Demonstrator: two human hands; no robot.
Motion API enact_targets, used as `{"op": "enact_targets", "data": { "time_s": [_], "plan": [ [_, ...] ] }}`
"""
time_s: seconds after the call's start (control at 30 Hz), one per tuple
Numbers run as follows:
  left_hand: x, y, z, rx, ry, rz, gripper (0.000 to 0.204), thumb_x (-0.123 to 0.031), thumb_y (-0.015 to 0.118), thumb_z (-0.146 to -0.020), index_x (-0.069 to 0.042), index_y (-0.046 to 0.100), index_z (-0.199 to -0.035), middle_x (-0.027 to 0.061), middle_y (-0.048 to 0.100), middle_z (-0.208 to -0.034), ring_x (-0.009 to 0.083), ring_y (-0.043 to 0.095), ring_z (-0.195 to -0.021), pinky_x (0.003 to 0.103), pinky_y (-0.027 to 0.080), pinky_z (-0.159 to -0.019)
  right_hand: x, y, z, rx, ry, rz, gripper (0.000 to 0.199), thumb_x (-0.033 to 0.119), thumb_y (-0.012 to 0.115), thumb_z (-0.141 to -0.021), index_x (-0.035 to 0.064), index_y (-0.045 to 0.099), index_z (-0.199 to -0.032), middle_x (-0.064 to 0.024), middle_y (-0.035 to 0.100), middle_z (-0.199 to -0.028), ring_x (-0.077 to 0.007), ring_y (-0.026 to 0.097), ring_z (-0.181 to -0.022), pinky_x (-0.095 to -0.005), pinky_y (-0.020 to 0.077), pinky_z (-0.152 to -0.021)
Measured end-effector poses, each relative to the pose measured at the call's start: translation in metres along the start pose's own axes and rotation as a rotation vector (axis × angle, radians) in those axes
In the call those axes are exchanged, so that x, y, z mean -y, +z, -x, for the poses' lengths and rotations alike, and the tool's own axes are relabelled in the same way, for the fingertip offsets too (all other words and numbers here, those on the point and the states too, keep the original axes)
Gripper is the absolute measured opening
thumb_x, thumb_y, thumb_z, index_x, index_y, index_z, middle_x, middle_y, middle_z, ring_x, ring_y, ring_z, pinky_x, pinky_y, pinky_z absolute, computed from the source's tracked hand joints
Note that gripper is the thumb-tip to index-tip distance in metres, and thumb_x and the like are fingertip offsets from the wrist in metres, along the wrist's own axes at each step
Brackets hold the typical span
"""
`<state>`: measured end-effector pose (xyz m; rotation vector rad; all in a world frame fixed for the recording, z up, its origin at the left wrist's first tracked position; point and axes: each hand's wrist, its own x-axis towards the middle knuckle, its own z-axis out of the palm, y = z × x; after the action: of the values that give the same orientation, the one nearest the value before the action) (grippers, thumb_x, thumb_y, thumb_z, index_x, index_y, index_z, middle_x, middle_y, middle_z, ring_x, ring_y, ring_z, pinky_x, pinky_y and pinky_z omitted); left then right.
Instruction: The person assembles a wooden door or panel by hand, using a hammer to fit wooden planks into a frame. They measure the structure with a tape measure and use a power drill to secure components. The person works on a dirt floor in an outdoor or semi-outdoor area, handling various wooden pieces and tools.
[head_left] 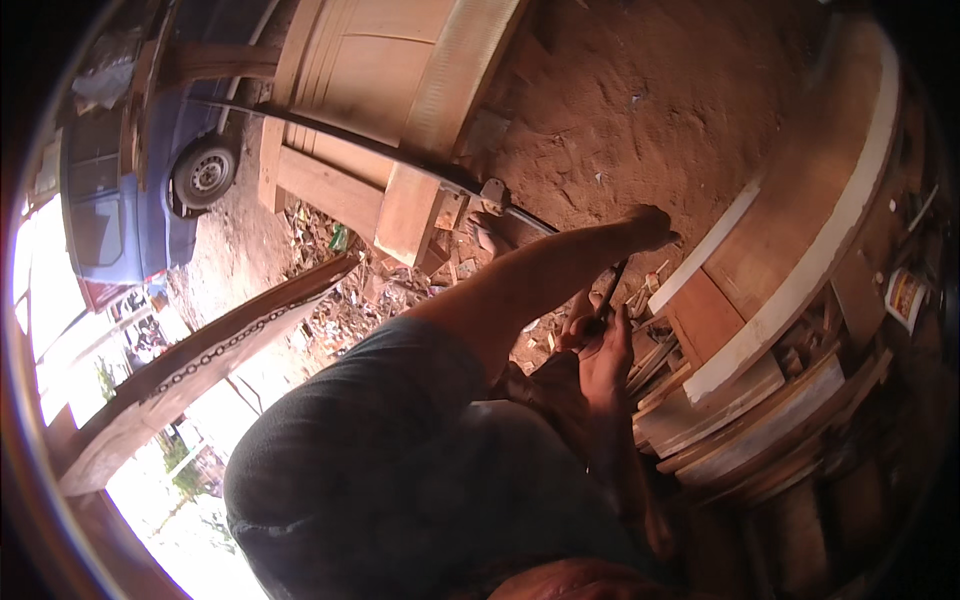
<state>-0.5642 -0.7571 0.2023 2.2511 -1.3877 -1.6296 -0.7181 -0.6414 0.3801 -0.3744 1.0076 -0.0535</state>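
1. Under a workshop roof open to a sandy yard, a person bends far forward over dark shorts (400,450); a bare leg runs from the shorts up to a foot (650,225) on the red dirt floor (620,100).
2. Both hands meet low beside the leg, just below a thin dark rod-like tool (612,280) that slants up from them toward the foot.
3. The right hand (608,350) is curled around the tool's lower end, fingers closed on it.
4. The left hand (578,318) sits just beside and partly behind the right, touching it; whether its fingers are closed on anything cannot be told.
5. A long dark metal strip (400,160) crosses the floor from upper left to the foot, passing a small metal bracket (492,192).
6. A pale wooden door frame (370,70) lies flat beyond the strip, with scrap wood and litter (340,290) strewn beside it.
7. At right, stacked boards and curved wooden panels (800,250) fill the edge of the view, close to the hands.
8. A blue vehicle (120,170) stands at upper left, well apart from the work.
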Motion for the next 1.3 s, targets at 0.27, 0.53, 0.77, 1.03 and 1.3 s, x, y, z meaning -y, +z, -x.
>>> {"op": "enact_targets", "data": {
  "time_s": [0.27,0.53,0.77,1.03,1.3],
  "plan": [
    [0.007,-0.017,0.233,-0.642,0.77,0.462,0.042,-0.041,0.068,-0.091,-0.003,0.066,-0.109,0.0101,0.06,-0.081,0.0311,0.062,-0.08,0.044,0.049,-0.075,0.057,-0.064,-0.103,-0.071,-1.043,1.501,0.068,0.033,0.07,-0.089,0.0013,0.041,-0.143,-0.022,0.056,-0.129,-0.0361,0.056,-0.12,-0.0446,0.0454,-0.103],
    [-0.019,0.023,0.228,-0.75,0.914,0.385,0.034,-0.039,0.063,-0.093,-0.006,0.068,-0.086,0.0108,0.062,-0.081,0.0327,0.061,-0.082,0.045,0.046,-0.074,0.074,-0.036,-0.174,0.359,-1.063,1.53,0.027,0.02,0.071,-0.089,0.0007,0.064,-0.072,-0.0094,0.063,-0.074,-0.0258,0.059,-0.073,-0.0372,0.0462,-0.065],
    [-0.024,0.025,0.216,-0.885,0.762,0.507,0.03,-0.036,0.058,-0.097,-0.011,0.069,-0.084,0.01,0.062,-0.074,0.033,0.062,-0.074,0.044,0.047,-0.07,0.043,-0.047,-0.161,0.137,-1.014,1.352,0.018,0.021,0.065,-0.093,0.0029,0.064,-0.089,-0.0063,0.05,-0.066,-0.0217,0.05,-0.065,-0.0371,0.042,-0.063],
    [-0.061,-0.076,0.131,-0.603,0.1,0.657,0.037,-0.036,0.052,-0.101,-0.005,0.07,-0.093,0.0184,0.069,-0.084,0.0371,0.068,-0.084,0.047,0.053,-0.075,-0.049,-0.063,-0.104,-0.084,-0.08,0.561,0.053,0.033,0.059,-0.097,-0.0036,0.049,-0.134,-0.0009,0.051,-0.081,-0.0135,0.057,-0.072,-0.0285,0.0479,-0.062],
    [0.033,0.028,-0.029,-0.154,0.027,0.105,0.041,-0.041,0.048,-0.102,-0.006,0.068,-0.108,0.0208,0.069,-0.102,0.0345,0.068,-0.1,0.049,0.053,-0.084,0.039,0.007,-0.007,0.092,0.374,-0.188,0.017,0.027,0.062,-0.093,0.0116,0.057,-0.093,0.0026,0.048,-0.071,-0.0071,0.042,-0.055,-0.0229,0.037,-0.052]
  ]
}}
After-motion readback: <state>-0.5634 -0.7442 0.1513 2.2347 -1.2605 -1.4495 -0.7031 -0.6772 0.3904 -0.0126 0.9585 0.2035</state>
